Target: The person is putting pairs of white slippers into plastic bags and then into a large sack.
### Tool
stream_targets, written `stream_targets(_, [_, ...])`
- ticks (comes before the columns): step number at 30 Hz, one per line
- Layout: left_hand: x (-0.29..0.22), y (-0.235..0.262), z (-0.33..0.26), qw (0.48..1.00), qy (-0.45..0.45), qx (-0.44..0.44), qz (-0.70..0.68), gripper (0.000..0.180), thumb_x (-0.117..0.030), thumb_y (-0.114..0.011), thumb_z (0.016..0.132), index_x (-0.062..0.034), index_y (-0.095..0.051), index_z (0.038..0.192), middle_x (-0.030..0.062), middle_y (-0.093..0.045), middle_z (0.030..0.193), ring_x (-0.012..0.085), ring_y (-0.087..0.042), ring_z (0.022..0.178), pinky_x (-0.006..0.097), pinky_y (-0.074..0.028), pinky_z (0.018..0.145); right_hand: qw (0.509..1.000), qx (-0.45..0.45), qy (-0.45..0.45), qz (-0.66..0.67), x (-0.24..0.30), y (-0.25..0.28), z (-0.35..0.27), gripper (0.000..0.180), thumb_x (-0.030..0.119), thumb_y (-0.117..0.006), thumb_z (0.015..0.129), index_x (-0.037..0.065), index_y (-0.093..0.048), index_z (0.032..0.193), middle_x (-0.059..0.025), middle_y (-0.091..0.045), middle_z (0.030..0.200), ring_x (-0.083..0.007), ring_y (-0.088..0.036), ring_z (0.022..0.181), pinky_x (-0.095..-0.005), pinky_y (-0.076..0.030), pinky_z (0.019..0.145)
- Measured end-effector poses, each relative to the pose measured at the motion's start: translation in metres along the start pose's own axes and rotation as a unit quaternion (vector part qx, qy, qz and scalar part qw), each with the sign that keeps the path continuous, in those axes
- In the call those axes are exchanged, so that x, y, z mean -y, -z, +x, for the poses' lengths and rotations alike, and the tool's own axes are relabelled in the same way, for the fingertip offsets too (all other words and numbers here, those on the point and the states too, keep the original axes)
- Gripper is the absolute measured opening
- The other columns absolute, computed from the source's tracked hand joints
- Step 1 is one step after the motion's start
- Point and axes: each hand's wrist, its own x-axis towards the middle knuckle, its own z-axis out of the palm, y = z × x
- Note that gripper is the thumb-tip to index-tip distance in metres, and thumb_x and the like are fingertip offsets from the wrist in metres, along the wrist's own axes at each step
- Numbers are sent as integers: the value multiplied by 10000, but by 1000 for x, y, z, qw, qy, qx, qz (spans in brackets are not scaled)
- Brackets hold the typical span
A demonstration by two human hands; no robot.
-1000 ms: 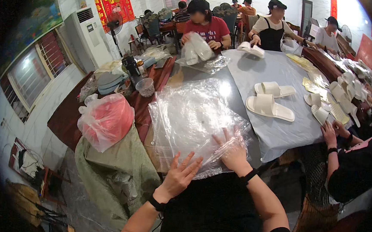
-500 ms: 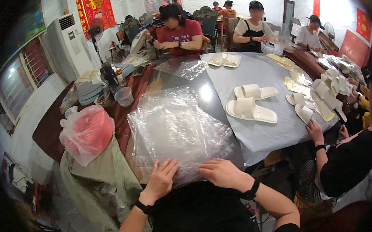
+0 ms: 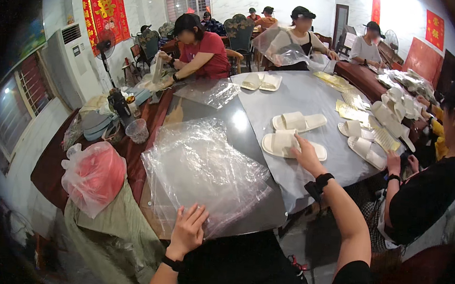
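A stack of clear plastic bags (image 3: 200, 161) lies on the table in front of me. My left hand (image 3: 187, 229) rests on its near edge, fingers stretched out flat. To the right, a pair of cream slippers sits on a grey sheet, toes and heels lying left to right. My right hand (image 3: 309, 157) is at the nearer slipper (image 3: 280, 144), beside its strap, with thumb and index finger apart. Its other fingers are partly hidden. The farther slipper (image 3: 300, 122) lies just behind it.
A co-worker's hand (image 3: 393, 163) is by more slippers (image 3: 366, 152) on the right. Another slipper pair (image 3: 262, 81) lies farther back. At left are a pink-filled plastic bag (image 3: 95, 177), a clear cup (image 3: 137, 130) and a black bottle (image 3: 119, 105). Other people sit around the table.
My right hand has left the plastic bags and moved right and forward to the nearer slipper. My left hand stays on the bags. A person across the table now holds up a clear bag.
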Motion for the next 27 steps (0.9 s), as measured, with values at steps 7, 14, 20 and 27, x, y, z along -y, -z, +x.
stream_targets(7, [-1, 3, -1, 1000, 9, 3, -7, 496, -53, -617, 808, -74, -654, 1303, 113, -614, 1413, 316, -511, 1372, 604, -307, 1175, 987, 4, -17, -162, -47, 15, 53, 587, -51, -591, 844, 100, -553, 1410, -288, -398, 1544, -507, -432, 1379, -532, -411, 1135])
stream_targets(14, [0, 2, -3, 1000, 23, 1, -16, 475, -57, -629, 801, -83, -678, 1273, 107, -630, 1392, 309, -535, 1345, 608, -311, 1167, 968, 117, -106, -194, -49, 13, 89, 723, -32, -618, 861, 245, -453, 1507, -250, -305, 1623, -429, -336, 1493, -627, -350, 1149])
stream_targets(20, [-7, 8, 4, 999, 28, 4, -36, 436, -25, -618, 815, -80, -702, 1240, 116, -648, 1374, 315, -559, 1330, 589, -333, 1152, 970, 153, -65, -177, -93, 9, 105, 812, -133, -525, 795, 247, -464, 1509, -283, -466, 1460, -477, -520, 1300, -472, -442, 1107])
stream_targets(27, [-9, 9, 4, 998, 32, 14, -48, 456, -18, -630, 807, -89, -696, 1252, 107, -643, 1383, 319, -556, 1331, 596, -334, 1152, 985, 97, -124, -71, -97, 9, 103, 725, -169, -490, 805, 183, -596, 1430, -256, -569, 1335, -423, -563, 1249, -433, -444, 1093])
